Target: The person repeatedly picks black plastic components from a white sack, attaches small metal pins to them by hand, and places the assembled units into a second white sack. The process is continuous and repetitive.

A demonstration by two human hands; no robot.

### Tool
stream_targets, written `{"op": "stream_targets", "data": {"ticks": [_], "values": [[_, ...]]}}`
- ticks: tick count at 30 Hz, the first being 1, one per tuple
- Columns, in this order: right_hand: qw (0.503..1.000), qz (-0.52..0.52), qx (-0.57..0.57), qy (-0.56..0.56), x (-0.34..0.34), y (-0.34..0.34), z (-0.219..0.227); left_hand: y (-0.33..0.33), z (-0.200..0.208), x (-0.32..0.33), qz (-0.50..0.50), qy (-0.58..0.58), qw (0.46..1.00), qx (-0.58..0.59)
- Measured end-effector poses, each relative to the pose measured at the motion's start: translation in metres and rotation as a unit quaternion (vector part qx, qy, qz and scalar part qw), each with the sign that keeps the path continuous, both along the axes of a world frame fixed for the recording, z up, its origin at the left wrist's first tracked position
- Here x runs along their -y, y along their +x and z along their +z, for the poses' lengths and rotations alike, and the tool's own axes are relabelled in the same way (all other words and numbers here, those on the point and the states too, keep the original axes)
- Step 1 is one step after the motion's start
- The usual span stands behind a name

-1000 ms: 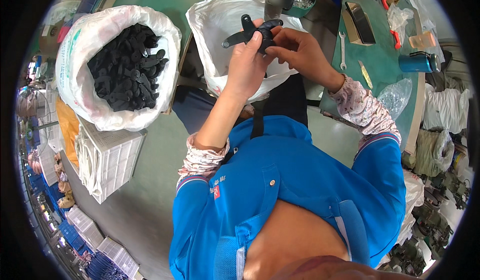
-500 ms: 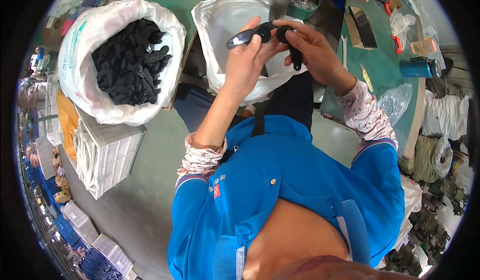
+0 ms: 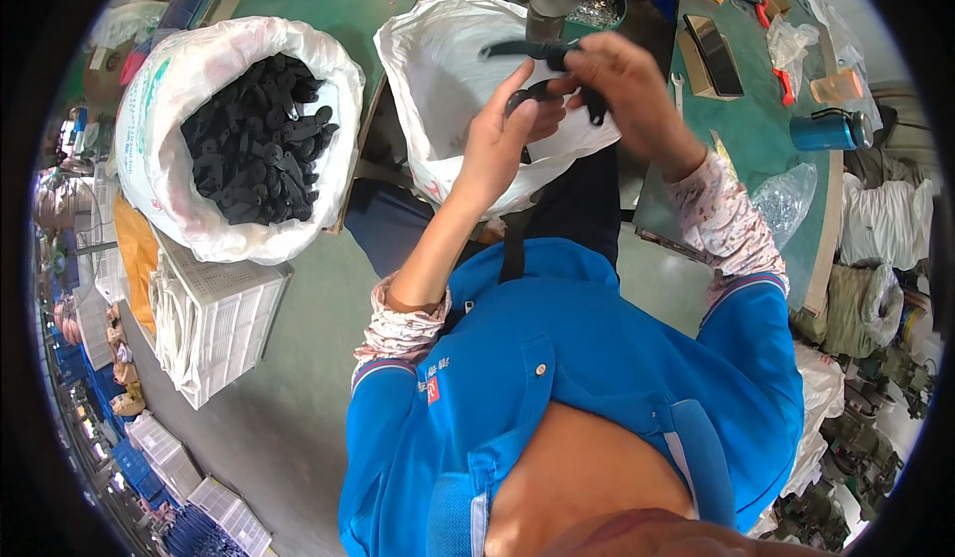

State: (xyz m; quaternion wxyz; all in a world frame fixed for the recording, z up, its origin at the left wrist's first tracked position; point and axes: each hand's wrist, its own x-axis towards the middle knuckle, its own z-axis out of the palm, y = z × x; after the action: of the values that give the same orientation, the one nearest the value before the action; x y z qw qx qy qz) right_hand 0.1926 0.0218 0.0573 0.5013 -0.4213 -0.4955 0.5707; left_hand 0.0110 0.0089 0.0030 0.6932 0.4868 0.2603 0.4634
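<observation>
Currently, the left hand (image 3: 491,149) pinches a lower black part (image 3: 535,92) and the right hand (image 3: 633,85) grasps an upper black part (image 3: 512,50), both above an open white bag (image 3: 410,70); a loose pinch could drop either inside; the left sack (image 3: 149,149) holds heaped black pieces (image 3: 261,154); the green tub (image 3: 623,6) holds small metal pieces (image 3: 597,2).

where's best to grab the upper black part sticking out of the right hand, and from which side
Probably by its free end, coming from the left. The upper black part is long and narrow and juts leftward over the white bag, while the right hand's fingers cover its other end.
</observation>
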Motion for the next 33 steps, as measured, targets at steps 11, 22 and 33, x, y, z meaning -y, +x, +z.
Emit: {"op": "stream_targets", "data": {"ticks": [11, 22, 33], "values": [[0.999, -0.029, 0.031, 0.009, -0.075, 0.009, 0.1, -0.024, 0.007, 0.0, 0.076, -0.133, 0.987, 0.04], [0.992, 0.017, 0.126, -0.015, -0.076, 0.038, 0.052, -0.034, 0.005, -0.001, 0.053, -0.178, 0.971, 0.148], [0.997, 0.001, 0.063, -0.04, -0.044, 0.024, 0.051, -0.151, -0.012, -0.015, 0.323, -0.061, 0.94, -0.095]]}}
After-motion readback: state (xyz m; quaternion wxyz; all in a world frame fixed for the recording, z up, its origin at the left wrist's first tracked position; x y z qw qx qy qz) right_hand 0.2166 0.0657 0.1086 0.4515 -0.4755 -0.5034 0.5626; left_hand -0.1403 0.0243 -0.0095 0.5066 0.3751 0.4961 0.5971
